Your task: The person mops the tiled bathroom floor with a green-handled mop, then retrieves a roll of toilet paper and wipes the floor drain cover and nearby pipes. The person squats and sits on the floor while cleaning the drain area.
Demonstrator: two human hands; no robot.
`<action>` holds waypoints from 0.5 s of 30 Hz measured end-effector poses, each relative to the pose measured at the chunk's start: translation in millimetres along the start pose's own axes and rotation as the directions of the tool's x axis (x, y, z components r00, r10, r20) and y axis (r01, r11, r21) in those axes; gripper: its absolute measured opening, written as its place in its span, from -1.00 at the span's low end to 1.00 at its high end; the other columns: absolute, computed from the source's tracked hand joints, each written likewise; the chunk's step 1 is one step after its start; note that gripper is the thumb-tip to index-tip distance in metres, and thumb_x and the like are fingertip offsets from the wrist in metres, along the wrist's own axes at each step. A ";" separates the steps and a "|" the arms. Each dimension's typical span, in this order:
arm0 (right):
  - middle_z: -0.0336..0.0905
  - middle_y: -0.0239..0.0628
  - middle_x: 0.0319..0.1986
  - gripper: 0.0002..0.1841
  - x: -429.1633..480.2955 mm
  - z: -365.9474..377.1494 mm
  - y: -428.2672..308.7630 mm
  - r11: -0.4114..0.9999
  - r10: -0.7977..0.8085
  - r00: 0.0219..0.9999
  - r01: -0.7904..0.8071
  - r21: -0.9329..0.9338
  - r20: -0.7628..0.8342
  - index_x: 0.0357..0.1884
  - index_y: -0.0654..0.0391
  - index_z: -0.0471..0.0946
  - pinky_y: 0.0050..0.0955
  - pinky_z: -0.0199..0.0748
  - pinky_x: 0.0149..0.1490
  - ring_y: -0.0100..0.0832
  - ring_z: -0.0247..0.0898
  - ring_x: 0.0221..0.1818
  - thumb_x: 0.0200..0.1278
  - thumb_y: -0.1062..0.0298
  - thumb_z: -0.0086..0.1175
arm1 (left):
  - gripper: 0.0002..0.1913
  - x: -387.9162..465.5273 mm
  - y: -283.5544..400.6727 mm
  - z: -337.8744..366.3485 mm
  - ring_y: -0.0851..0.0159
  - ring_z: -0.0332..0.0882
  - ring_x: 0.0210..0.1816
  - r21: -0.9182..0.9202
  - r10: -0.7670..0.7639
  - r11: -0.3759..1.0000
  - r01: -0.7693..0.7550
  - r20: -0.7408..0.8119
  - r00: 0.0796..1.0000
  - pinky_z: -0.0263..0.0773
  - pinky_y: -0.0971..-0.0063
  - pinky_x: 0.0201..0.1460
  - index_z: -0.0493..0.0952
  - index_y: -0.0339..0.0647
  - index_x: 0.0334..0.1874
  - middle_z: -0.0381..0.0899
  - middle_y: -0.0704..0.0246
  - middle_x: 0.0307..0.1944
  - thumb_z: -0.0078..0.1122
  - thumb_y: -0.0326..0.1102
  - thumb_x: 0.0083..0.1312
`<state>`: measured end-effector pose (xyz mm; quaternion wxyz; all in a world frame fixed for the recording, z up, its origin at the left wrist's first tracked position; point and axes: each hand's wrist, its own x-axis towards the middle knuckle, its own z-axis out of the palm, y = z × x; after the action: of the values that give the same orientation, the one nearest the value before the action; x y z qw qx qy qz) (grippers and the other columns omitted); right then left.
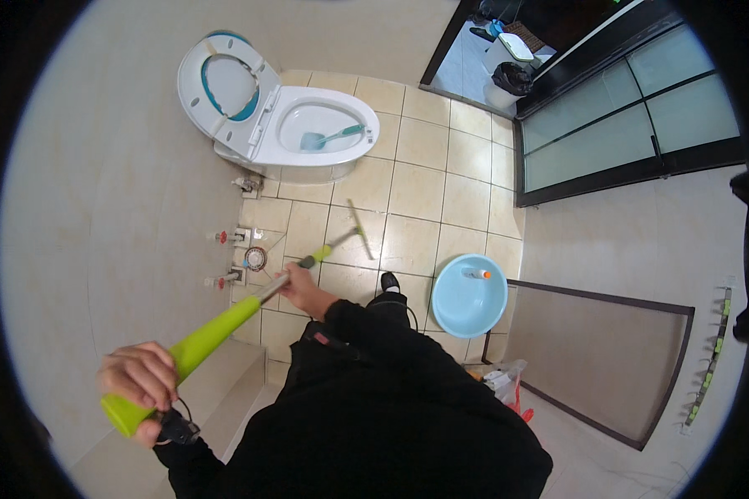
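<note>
My left hand (140, 387) is wrapped around the thick green grip of a long-handled floor squeegee (215, 330), near its top end. Farther down the pole, my right hand (302, 287) is closed around the metal shaft. The squeegee's thin blade (360, 229) lies at the tiled floor, between the toilet and my shoe. A toilet brush (334, 136) with a teal handle rests in the bowl of the white toilet (368, 121), whose lid and seat are raised. To the right of my foot, a light blue plastic basin (468, 305) holds a white bottle with an orange cap (477, 274).
A round floor drain (255, 258) and red-handled valves (223, 237) are by the left wall. A framed panel (599, 349) stands at the right. Beside my body is a plastic bag (508, 380). Past the doorway stands a bin with a black liner (511, 80), near the glass door (599, 131).
</note>
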<state>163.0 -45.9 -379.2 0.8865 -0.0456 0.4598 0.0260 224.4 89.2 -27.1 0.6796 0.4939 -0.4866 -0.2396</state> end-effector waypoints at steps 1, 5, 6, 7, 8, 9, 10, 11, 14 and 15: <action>0.35 -0.30 -0.41 -0.87 -0.9 14.4 14.8 0.999 0.016 0.994 -0.019 0.026 0.108 -0.37 0.10 0.27 -0.29 0.42 -0.21 -0.38 0.39 -0.34 0.10 0.31 -0.08 | -0.71 -8.1 11.5 -8.0 0.38 0.49 -0.67 0.021 -0.005 1.000 0.005 0.029 1.000 0.31 0.55 -0.51 0.38 -0.09 -0.56 0.47 0.50 -0.73 0.38 -0.23 -0.15; 0.34 -0.32 -0.48 -0.90 -6.1 45.0 46.0 0.990 0.007 0.989 -0.027 0.140 0.146 -0.42 0.10 0.27 -0.37 0.44 -0.24 -0.40 0.40 -0.40 0.09 0.35 -0.09 | -0.73 -18.7 38.0 -30.0 0.37 0.52 -0.64 0.083 -0.011 0.996 -0.013 0.281 0.960 0.35 0.56 -0.47 0.40 -0.09 -0.56 0.50 0.50 -0.71 0.39 -0.27 -0.15; 0.34 -0.33 -0.50 -0.91 -8.8 45.3 48.6 0.987 -0.015 0.993 -0.005 0.163 0.119 -0.43 0.10 0.27 -0.38 0.45 -0.25 -0.40 0.39 -0.41 0.08 0.36 -0.09 | -0.72 -15.7 42.8 -38.6 0.37 0.54 -0.61 0.079 0.019 0.996 -0.050 0.353 0.936 0.38 0.57 -0.44 0.41 -0.11 -0.49 0.53 0.50 -0.66 0.39 -0.28 -0.13; 0.33 -0.32 -0.51 -0.91 -12.5 41.0 49.1 0.986 -0.054 0.990 0.032 0.165 0.133 -0.43 0.11 0.27 -0.38 0.45 -0.26 -0.39 0.39 -0.42 0.08 0.37 -0.09 | -0.70 -12.8 43.0 -47.4 0.36 0.55 -0.59 0.009 0.046 0.999 -0.053 0.350 0.936 0.38 0.57 -0.44 0.41 -0.11 -0.46 0.54 0.48 -0.64 0.40 -0.28 -0.14; 0.33 -0.32 -0.52 -0.91 -17.8 31.5 47.2 0.984 -0.097 0.989 0.078 0.161 0.115 -0.43 0.11 0.27 -0.38 0.46 -0.28 -0.38 0.39 -0.42 0.07 0.38 -0.09 | -0.67 -11.0 40.6 -53.6 0.36 0.56 -0.58 -0.063 0.067 0.997 -0.047 0.370 0.926 0.39 0.57 -0.44 0.41 -0.12 -0.42 0.55 0.47 -0.63 0.41 -0.27 -0.15; 0.32 -0.32 -0.53 -0.91 -22.0 21.5 45.5 0.979 -0.134 0.981 0.109 0.174 0.139 -0.43 0.12 0.27 -0.38 0.47 -0.29 -0.37 0.39 -0.42 0.07 0.38 -0.09 | -0.65 -8.6 37.4 -59.7 0.35 0.56 -0.56 -0.169 0.115 0.984 -0.059 0.345 0.932 0.39 0.57 -0.43 0.41 -0.12 -0.39 0.55 0.45 -0.61 0.42 -0.27 -0.15; 0.36 -0.28 -0.51 -0.90 -22.8 10.2 37.9 0.956 -0.160 0.985 0.170 0.239 -0.059 -0.41 0.13 0.28 -0.36 0.48 -0.30 -0.34 0.41 -0.41 0.06 0.37 -0.08 | -0.61 -14.4 26.6 -56.6 0.35 0.53 -0.56 -0.182 0.135 0.979 -0.090 0.257 0.957 0.39 0.54 -0.40 0.37 -0.12 -0.33 0.54 0.41 -0.55 0.41 -0.25 -0.13; 0.41 -0.21 -0.47 -0.88 -25.9 -11.4 24.6 0.952 -0.210 0.971 0.229 0.205 -0.112 -0.40 0.16 0.29 -0.36 0.48 -0.30 -0.32 0.40 -0.42 0.08 0.34 -0.11 | -0.63 -25.6 11.0 -45.7 0.35 0.51 -0.55 -0.191 0.060 0.980 -0.054 0.026 0.998 0.38 0.50 -0.37 0.35 -0.12 -0.34 0.51 0.41 -0.55 0.38 -0.24 -0.10; 0.47 -0.10 -0.35 -0.78 -24.7 -79.7 -23.3 0.943 -0.306 0.918 0.328 0.049 -0.253 -0.25 0.17 0.25 -0.30 0.44 -0.39 -0.27 0.42 -0.35 0.20 0.22 -0.22 | -0.66 -42.5 -50.6 -17.3 0.34 0.43 -0.51 -0.243 -0.128 0.966 0.091 -0.138 0.982 0.33 0.38 -0.28 0.31 -0.11 -0.38 0.42 0.42 -0.55 0.30 -0.18 -0.02; 0.47 -0.10 -0.36 -0.77 -24.1 -102.1 -32.3 0.933 -0.344 0.882 0.360 -0.011 -0.321 -0.25 0.18 0.25 -0.32 0.44 -0.39 -0.27 0.41 -0.36 0.20 0.22 -0.23 | -0.66 -42.0 -73.8 -8.4 0.33 0.43 -0.50 -0.269 -0.136 0.957 0.106 -0.098 0.986 0.31 0.36 -0.27 0.31 -0.11 -0.38 0.42 0.43 -0.56 0.30 -0.17 -0.01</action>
<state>69.0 -88.8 -416.2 0.7916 -0.1104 0.5809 -0.1542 226.1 97.5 -112.1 0.7500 0.4413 -0.3795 -0.3142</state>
